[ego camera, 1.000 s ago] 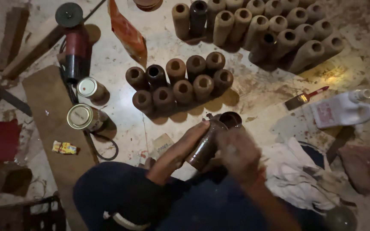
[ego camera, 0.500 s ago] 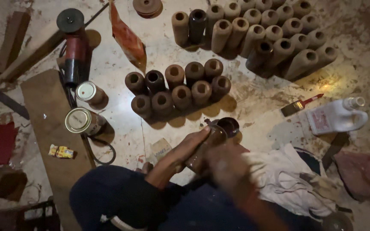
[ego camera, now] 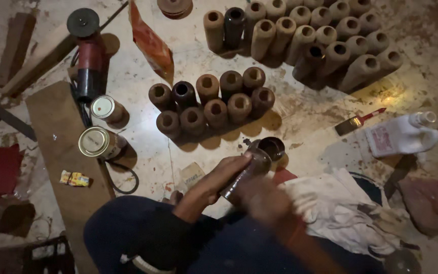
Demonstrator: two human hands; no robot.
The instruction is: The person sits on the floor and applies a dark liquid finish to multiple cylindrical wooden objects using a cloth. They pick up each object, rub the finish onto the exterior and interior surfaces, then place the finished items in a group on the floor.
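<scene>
Head view: the left hand (ego camera: 224, 175) has its fingers wrapped tight around a dark brown wooden cylinder (ego camera: 247, 175), tilted over the lap. The right hand (ego camera: 262, 200) is blurred against the piece's lower end; I cannot tell its grip. Just beyond the fingertips sits a small open tin (ego camera: 271, 148) with dark contents. Farther out, hollow wooden pieces (ego camera: 211, 101) stand clustered; bare floor (ego camera: 310, 122) opens to the right.

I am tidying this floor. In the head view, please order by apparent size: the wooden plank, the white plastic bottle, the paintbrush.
1. wooden plank, clearly largest.
2. white plastic bottle.
3. paintbrush, smallest.
All lie on the floor at similar distance, so the order seems reliable.
</scene>
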